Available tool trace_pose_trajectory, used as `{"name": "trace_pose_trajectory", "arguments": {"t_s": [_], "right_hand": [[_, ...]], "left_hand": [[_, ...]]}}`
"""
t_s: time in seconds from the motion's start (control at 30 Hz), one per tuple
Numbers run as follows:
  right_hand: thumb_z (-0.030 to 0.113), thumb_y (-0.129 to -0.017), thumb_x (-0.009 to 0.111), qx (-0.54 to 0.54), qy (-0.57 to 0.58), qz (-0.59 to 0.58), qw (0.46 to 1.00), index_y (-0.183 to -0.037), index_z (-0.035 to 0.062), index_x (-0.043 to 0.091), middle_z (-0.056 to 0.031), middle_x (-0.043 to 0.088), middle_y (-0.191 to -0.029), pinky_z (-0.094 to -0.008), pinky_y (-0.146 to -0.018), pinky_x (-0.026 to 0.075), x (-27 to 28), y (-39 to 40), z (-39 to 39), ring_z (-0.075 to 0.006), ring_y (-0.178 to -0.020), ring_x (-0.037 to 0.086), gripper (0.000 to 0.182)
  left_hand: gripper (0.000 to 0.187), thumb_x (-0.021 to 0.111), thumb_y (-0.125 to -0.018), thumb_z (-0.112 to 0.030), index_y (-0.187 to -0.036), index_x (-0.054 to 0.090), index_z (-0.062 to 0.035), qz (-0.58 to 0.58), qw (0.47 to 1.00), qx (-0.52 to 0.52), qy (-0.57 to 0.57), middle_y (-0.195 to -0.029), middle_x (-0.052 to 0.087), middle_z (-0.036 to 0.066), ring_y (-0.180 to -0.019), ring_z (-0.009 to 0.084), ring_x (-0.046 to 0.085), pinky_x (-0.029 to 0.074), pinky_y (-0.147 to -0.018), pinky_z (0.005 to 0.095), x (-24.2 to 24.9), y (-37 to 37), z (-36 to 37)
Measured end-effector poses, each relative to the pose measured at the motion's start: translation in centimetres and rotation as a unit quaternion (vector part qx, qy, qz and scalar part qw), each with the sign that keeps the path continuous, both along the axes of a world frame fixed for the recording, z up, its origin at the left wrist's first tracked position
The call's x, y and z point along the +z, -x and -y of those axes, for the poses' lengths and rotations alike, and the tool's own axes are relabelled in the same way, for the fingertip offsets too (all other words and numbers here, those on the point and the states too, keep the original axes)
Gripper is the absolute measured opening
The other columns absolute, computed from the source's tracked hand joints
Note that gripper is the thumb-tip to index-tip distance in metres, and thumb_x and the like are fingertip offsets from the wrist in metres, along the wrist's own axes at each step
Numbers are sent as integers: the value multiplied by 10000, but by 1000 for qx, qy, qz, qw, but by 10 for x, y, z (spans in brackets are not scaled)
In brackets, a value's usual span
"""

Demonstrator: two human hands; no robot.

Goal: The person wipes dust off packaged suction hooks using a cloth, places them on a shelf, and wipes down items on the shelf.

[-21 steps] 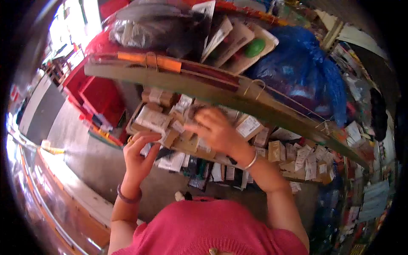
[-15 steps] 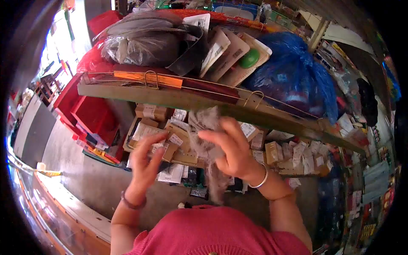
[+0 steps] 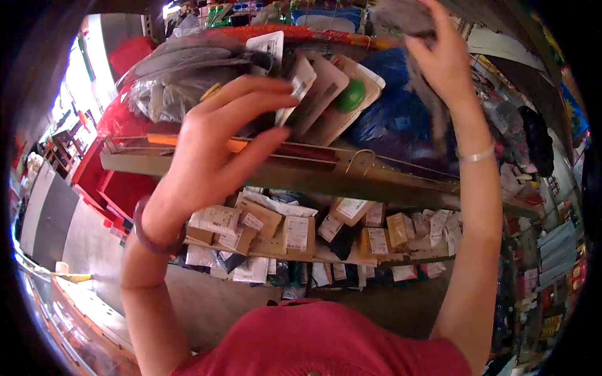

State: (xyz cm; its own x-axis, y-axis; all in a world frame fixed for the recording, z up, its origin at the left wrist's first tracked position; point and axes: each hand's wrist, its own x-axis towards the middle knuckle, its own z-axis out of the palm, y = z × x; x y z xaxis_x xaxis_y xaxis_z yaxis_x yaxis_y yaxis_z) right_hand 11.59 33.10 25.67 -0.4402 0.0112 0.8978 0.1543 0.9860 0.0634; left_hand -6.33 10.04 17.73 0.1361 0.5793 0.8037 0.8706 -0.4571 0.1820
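My right hand (image 3: 444, 59) is raised at the upper right, closed on a grey cloth (image 3: 401, 17) that trails down in front of a blue plastic bag (image 3: 392, 119). My left hand (image 3: 219, 135) reaches over the edge of the upper shelf (image 3: 282, 168), fingers stretched and thumb apart, with nothing in it. Its fingertips overlap the leftmost of several carded packs (image 3: 323, 84), one of which holds a round green item (image 3: 351, 96). Behind the left hand lies a grey bundle in clear plastic (image 3: 160, 94).
Small labelled parcels (image 3: 298, 235) crowd the lower shelf beneath. Red bins (image 3: 122, 188) stand at the left. A wire hook (image 3: 360, 161) sticks out on the upper shelf's front edge. Packaged goods (image 3: 552, 263) line the right side.
Both hands have risen from in front of the lower shelf to the upper one. The right hand has carried the cloth up and to the right; the left hand has come up towards the packs.
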Motion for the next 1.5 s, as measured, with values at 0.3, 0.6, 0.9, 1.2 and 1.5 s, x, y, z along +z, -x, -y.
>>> {"name": "trace_pose_trajectory", "arguments": {"t_s": [0.3,0.6,0.9,1.2,1.5], "right_hand": [[124,-691,630,-68,78,326,940,-1219,35,430,-179,558,-1088,-328,-841,437,-37,58,-86,-284,-986,547,572],[-3,-624,616,126,331,116,928,-1177,38,471,-56,594,-926,-264,-737,454,-8,-3,-60,-148,-828,558,573],[9,-687,592,138,440,-312,830,-1083,4,522,-66,598,-972,-300,-770,463,-36,-72,11,-188,-867,582,402],[33,-719,584,-71,314,-363,875,-1144,-10,494,-89,548,-1116,-303,-875,423,-185,-111,144,-190,-1002,533,436],[-18,-702,574,-50,435,-297,849,-1179,-58,442,-148,505,-1159,-359,-869,451,-244,-161,135,-222,-1008,535,497]], "left_hand": [[202,526,-686,-133,-863,605,-76,-393,897,189,72,-997,587,67,-939,228,553,410,-868,335,-11,-21,-136],[394,648,-665,-133,-1045,565,-66,-181,979,85,-30,-1128,535,94,-975,273,516,413,-848,371,-13,-33,-91],[745,689,-721,-177,-1296,269,43,64,984,-150,75,-1258,392,241,-1168,362,402,340,-963,382,-37,-25,-59],[671,731,-676,-91,-1234,378,29,518,652,-474,288,-1151,491,89,-1077,161,467,364,-936,314,-74,-44,-49],[681,688,-698,-91,-1269,325,-14,646,526,-431,346,-1164,482,107,-1033,199,501,412,-893,325,-110,-81,-42]]}}
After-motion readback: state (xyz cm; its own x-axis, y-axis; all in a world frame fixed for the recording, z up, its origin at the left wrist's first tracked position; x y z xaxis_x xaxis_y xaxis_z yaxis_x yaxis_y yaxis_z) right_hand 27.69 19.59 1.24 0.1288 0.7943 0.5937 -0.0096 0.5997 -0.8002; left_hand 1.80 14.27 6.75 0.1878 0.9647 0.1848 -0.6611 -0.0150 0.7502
